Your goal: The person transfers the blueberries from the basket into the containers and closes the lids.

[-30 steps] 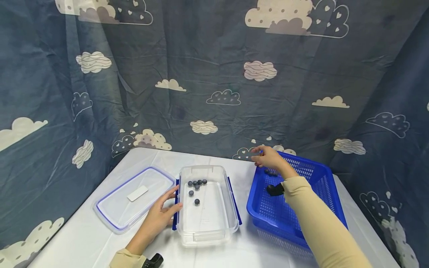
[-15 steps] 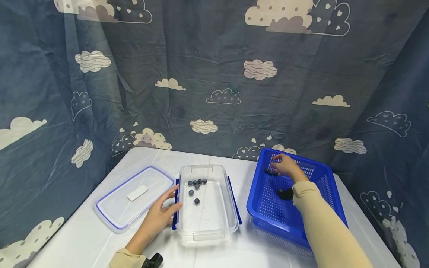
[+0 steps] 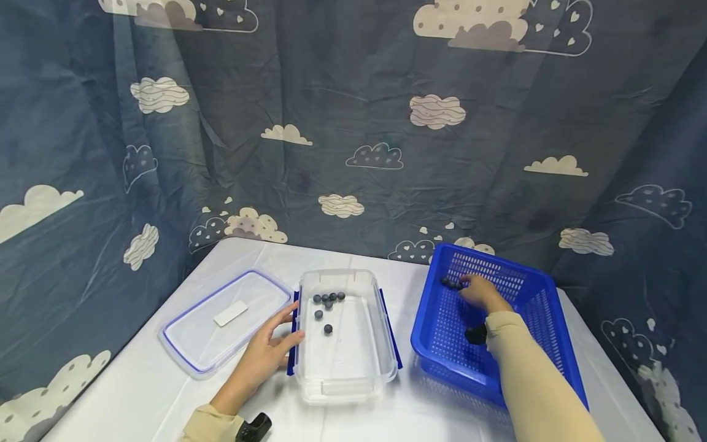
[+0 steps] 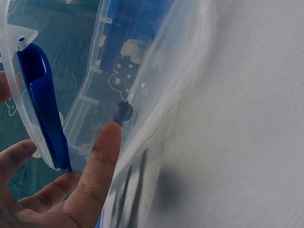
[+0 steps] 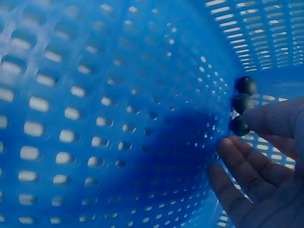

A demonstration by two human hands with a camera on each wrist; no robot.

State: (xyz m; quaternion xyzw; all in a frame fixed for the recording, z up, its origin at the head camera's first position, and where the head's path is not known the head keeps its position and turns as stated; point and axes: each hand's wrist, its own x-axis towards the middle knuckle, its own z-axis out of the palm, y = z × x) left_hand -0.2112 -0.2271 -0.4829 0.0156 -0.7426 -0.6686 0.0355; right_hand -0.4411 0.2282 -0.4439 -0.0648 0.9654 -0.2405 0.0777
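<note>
My left hand (image 3: 261, 358) rests against the left side of a clear plastic food container (image 3: 348, 385). Its fingers are spread around the blue side latch (image 4: 45, 102), with the thumb at the container's edge. Several blueberries (image 3: 328, 329) lie on the container floor, mostly towards the back. My right hand (image 3: 483, 293) is down inside a blue perforated basket (image 3: 422, 334). There, three blueberries (image 5: 245, 86) sit in a row near the far left corner. One fingertip touches the nearest berry, while the other fingers are bent loosely below it.
A clear lid with a blue seal (image 3: 190, 325) and a white label lies on the white-covered table (image 3: 138, 362), left of the container. Behind the table hangs a dark cloud-patterned curtain (image 3: 375, 202). The basket's raised walls surround the right hand.
My right hand has moved from above the basket's left rim down inside, to the berries. The left hand and the container hold their places; the head view has shifted slightly.
</note>
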